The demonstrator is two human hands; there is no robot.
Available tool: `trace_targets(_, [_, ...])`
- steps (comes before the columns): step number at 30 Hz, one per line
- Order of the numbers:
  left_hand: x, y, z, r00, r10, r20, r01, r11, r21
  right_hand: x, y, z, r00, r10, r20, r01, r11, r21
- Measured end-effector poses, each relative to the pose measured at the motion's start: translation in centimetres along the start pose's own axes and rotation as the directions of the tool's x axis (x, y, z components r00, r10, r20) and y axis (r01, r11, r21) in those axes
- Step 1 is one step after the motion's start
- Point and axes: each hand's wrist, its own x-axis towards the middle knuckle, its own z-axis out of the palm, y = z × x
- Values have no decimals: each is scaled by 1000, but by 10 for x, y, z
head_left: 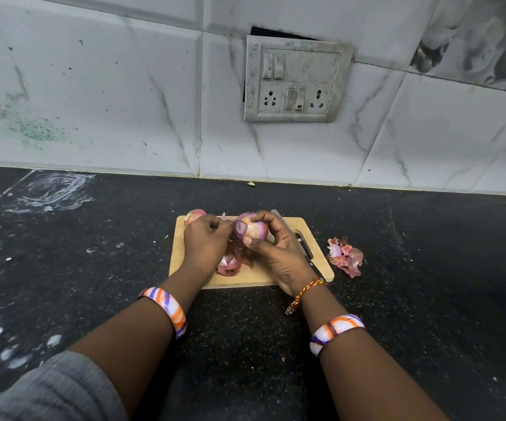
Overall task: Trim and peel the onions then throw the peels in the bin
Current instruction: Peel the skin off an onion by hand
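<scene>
Over a small wooden cutting board [294, 229], my right hand [279, 253] grips a red onion [253, 229], thumb and fingers wrapped around it. My left hand [204, 241] pinches a strip of skin on the onion's left side. Loose peels [230, 264] lie on the board under my hands. A second onion [195, 215] rests at the board's far left corner, half hidden by my left hand. A knife [302, 243] lies along the board's right side, mostly behind my right hand.
A heap of pink peels [345, 256] sits on the dark speckled counter [94, 268] right of the board. White smears mark the counter at left. The tiled wall behind carries a switch and socket plate [295, 80]. No bin is in sight.
</scene>
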Motion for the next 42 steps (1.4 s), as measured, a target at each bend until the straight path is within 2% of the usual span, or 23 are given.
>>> trace_targets(6, [6,-6,1,997,-77,-29,73,991,-109,2,3,-2,999,35,40,-40,990,133])
trace_targets(9, [6,-7,0,997,-75,-5,74,987,-145,2,3,-3,999,52,7,-52,981,185])
trace_targets(12, [0,-3,0,992,-15,121,48,961,-272,4,7,-5,995,75,-63,-54,957,286])
trace_targets(14, [-1,-3,1,977,76,199,-31,975,-220,6,10,-5,992,65,-105,-34,961,273])
trace_targets(16, [-3,-1,0,966,141,218,-104,979,-173,6,9,-3,990,63,-125,-31,970,242])
trace_targets(23, [0,-6,0,990,101,97,-77,970,-228,2,2,1,986,91,-136,-58,971,234])
trace_targets(27, [5,-8,0,1000,17,-1,-16,960,-280,-1,-2,0,987,133,-91,-95,936,339])
trace_targets(32, [8,-12,0,991,20,129,4,983,-186,-1,-6,0,974,195,-116,-119,874,471])
trace_targets(37, [3,-7,0,975,98,197,-67,985,-157,1,-4,-1,961,215,-176,-89,838,538])
trace_targets(40, [-4,-1,0,943,140,303,-96,983,-158,2,-3,-2,957,222,-189,-87,837,541])
trace_targets(42, [-7,1,0,930,162,331,-137,986,-98,3,-2,-3,957,223,-186,-96,847,522])
